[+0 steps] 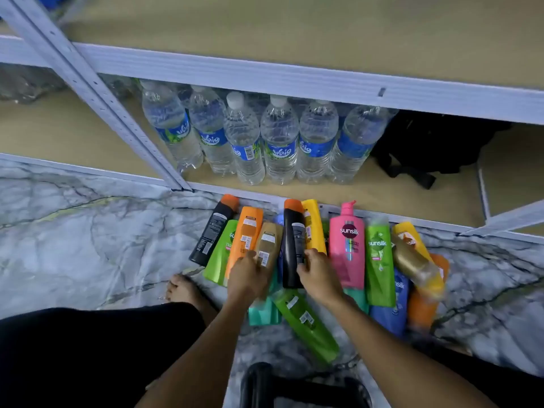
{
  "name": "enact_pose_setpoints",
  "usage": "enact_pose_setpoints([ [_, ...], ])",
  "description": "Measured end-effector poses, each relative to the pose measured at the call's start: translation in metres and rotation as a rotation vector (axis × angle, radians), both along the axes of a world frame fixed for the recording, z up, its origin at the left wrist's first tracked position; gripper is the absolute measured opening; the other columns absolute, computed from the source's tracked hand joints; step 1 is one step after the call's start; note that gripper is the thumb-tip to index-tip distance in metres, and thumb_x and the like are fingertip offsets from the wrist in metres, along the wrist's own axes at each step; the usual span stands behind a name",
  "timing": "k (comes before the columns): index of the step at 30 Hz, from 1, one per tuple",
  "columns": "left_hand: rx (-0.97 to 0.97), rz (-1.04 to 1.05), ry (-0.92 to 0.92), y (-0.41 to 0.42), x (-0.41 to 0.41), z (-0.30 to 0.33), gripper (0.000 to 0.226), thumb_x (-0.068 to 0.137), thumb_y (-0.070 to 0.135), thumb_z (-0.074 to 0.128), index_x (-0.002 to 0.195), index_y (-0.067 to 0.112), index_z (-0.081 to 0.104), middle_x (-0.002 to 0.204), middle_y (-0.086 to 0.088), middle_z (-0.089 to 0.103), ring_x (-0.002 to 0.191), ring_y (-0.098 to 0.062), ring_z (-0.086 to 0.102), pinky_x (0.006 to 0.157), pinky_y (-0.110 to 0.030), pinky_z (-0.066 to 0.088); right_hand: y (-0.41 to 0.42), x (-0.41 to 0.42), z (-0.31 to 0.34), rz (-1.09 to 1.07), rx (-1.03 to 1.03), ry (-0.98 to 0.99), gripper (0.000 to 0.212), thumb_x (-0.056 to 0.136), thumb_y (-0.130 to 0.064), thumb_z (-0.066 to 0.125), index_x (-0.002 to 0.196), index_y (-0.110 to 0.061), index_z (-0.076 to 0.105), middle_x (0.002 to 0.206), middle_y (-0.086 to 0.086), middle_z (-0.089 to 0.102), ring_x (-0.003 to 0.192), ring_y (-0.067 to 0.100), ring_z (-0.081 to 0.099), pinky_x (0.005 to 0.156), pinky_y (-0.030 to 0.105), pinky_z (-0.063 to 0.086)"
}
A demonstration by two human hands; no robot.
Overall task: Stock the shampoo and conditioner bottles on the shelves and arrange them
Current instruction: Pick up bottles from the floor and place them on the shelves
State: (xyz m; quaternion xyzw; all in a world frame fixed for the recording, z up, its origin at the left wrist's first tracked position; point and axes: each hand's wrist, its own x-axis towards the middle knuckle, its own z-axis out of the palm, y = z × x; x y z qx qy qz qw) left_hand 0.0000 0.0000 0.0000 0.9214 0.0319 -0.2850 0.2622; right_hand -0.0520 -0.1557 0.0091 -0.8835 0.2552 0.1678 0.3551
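Water bottles (244,139) labelled "Waig" stand on the bottom shelf (382,189); below its edge, shampoo bottles lie on the marble floor (88,237); the left hand (247,275) grips a tan bottle (266,242); the right hand (316,272) curls round a black bottle (293,240); right of it lie a pink pump bottle (347,245) and a green bottle (379,260), both reading "sunsilk".

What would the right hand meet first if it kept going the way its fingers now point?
The right hand already touches the black bottle with the orange cap. Going straight on, it would probably run up that bottle, then meet the bottom shelf's white metal edge; depth is unclear.
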Motion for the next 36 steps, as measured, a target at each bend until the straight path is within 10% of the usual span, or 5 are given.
enact_pose_setpoints([
  [9,0.365,-0.078,-0.070,-0.023,-0.002,-0.036,0.072,0.074,0.047,0.068,0.129,0.017,0.030,0.121,-0.011,0.042,0.110,-0.032,0.044,0.078,-0.041,0.049,0.023,0.055,-0.014,0.015,-0.301,0.262,0.094,0.080,-0.055,0.066,0.147,-0.010,0.017,0.135,0.015,0.038,0.120,0.034,0.045,0.082,0.040,0.048],
  [17,0.265,-0.025,0.027,-0.022,0.001,-0.025,0.061,0.071,0.040,0.071,0.116,0.015,0.040,0.116,-0.013,0.043,0.107,-0.034,0.045,0.084,-0.045,0.047,0.019,0.055,-0.009,-0.049,-0.170,0.316,0.073,0.072,-0.038,0.073,0.131,-0.014,0.037,0.120,0.012,0.052,0.104,0.034,0.056,0.073,0.035,0.048],
  [25,-0.259,0.195,0.347,0.003,-0.018,-0.007,0.046,0.061,0.029,0.082,0.100,0.009,0.067,0.083,-0.004,0.069,0.073,-0.018,0.066,0.058,-0.025,0.051,-0.007,-0.027,0.022,-0.295,0.585,0.243,0.027,0.073,-0.011,0.068,0.099,-0.017,0.061,0.096,0.006,0.067,0.079,0.016,0.062,0.068,0.028,0.050],
  [30,-0.589,0.374,0.538,0.003,-0.052,0.028,0.029,0.080,0.014,0.066,0.108,0.007,0.061,0.084,-0.010,0.066,0.076,-0.023,0.063,0.068,-0.031,0.050,-0.007,-0.091,0.030,-0.520,0.745,0.177,0.059,0.051,-0.014,0.063,0.110,-0.012,0.062,0.090,0.015,0.070,0.078,0.028,0.065,0.070,0.036,0.051],
  [36,-0.878,0.537,0.666,-0.011,-0.092,0.056,0.059,0.060,0.019,0.067,0.115,0.003,0.062,0.102,-0.023,0.067,0.086,-0.031,0.064,0.075,-0.041,0.055,-0.003,-0.108,0.056,-0.532,0.789,0.029,0.042,0.074,0.001,0.068,0.112,-0.013,0.060,0.093,0.009,0.073,0.083,0.026,0.069,0.078,0.036,0.054],
])
